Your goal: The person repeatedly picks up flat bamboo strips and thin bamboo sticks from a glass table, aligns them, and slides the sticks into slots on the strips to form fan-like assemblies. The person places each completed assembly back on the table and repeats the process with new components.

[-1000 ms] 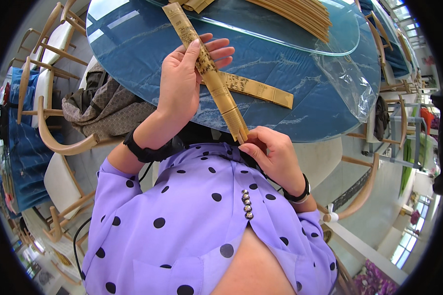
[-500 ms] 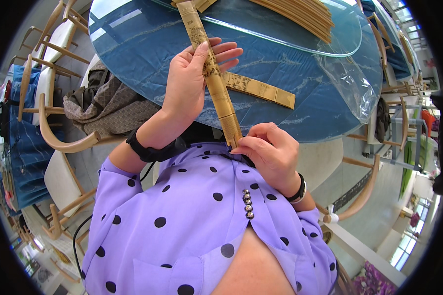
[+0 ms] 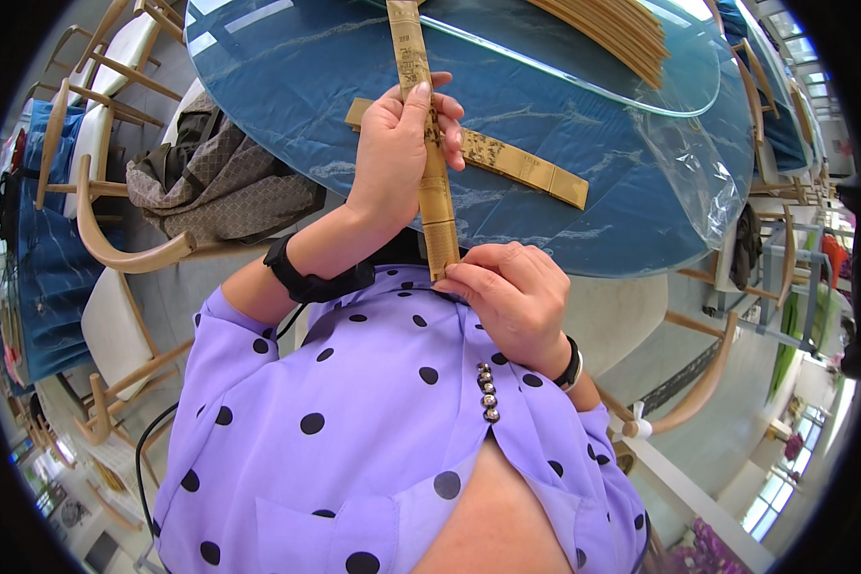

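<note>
A long, narrow gold paper sleeve (image 3: pixel 437 206) with dark printing runs nearly straight away from my body. My left hand (image 3: pixel 392 153) grips it near its middle, thumb on top and fingers curled round from beneath. At the near end, my right hand (image 3: pixel 517 297) pinches the sleeve's corner between thumb and fingertips. Another gold sleeve (image 3: pixel 521 165) of the same look lies flat and slanting on the blue table, passing behind the held one. My left hand hides part of it. The far tip of the held sleeve reaches the picture's top edge.
The round table (image 3: pixel 306 115) has a blue marbled cover. A raised glass turntable (image 3: pixel 564 67) carries a stack of gold strips (image 3: pixel 617 38). Clear plastic film (image 3: pixel 694 172) lies at the table's right. A patterned bag (image 3: pixel 225 177) rests on a wooden chair (image 3: pixel 129 273) at left.
The held sleeve has swung to a more upright line, its far part moving right with my left hand. My left fingers have curled in more. My right hand has shifted slightly left.
</note>
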A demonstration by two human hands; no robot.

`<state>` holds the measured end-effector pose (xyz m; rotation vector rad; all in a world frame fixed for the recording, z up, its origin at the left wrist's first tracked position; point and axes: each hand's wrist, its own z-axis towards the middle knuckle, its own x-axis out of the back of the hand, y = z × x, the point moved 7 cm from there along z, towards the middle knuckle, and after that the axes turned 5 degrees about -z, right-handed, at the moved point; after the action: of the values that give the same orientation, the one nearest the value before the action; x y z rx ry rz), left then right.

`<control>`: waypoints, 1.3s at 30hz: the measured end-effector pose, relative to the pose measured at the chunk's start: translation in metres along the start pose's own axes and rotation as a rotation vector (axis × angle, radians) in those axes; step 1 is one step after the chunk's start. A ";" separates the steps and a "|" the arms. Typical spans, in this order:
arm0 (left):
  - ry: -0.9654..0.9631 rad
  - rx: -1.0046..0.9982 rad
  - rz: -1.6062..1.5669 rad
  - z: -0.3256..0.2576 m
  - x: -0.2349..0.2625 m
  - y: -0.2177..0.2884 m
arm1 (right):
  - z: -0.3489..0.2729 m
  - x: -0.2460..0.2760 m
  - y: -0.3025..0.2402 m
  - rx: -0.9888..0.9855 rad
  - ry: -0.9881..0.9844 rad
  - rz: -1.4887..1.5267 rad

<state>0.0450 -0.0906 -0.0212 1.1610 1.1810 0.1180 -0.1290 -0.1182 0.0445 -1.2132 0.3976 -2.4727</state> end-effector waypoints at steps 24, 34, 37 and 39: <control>-0.073 0.135 -0.038 -0.015 -0.022 0.011 | 0.017 0.008 -0.005 0.057 0.053 -0.086; -0.042 -1.038 1.728 0.199 -0.063 0.232 | 0.004 0.033 0.032 -0.188 0.040 -0.070; -0.026 -1.126 1.999 0.279 -0.043 0.257 | -0.003 0.037 0.046 -0.264 0.021 -0.093; 0.033 -1.192 2.149 0.320 -0.017 0.260 | -0.001 0.036 0.053 -0.250 0.010 -0.091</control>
<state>0.4038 -0.1868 0.1586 0.7455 -0.6659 2.0623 -0.1399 -0.1810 0.0480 -1.3419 0.6859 -2.5651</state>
